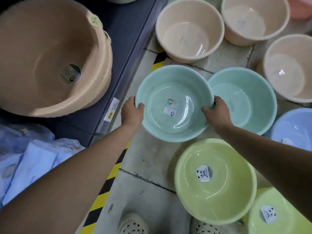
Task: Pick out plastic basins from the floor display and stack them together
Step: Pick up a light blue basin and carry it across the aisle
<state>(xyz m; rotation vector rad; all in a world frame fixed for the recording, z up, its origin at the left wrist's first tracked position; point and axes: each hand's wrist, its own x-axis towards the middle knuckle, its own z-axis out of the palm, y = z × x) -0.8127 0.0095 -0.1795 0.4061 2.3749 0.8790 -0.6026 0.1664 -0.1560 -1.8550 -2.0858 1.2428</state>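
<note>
A teal basin with a label inside is held above the tiled floor, its right rim overlapping a second teal basin that sits on the floor. My left hand grips the held basin's left rim, thumb inside. My right hand grips its right rim the same way. Two light green basins with panda stickers, one nearer the middle and one at the bottom right corner, lie near my feet. Three beige basins stand further back: left, middle, right.
A dark shelf on the left carries a stack of tan basins. A yellow-black hazard stripe runs along the shelf's base. A light blue basin sits at the right edge. Pale blue bagged goods lie lower left. My shoes show below.
</note>
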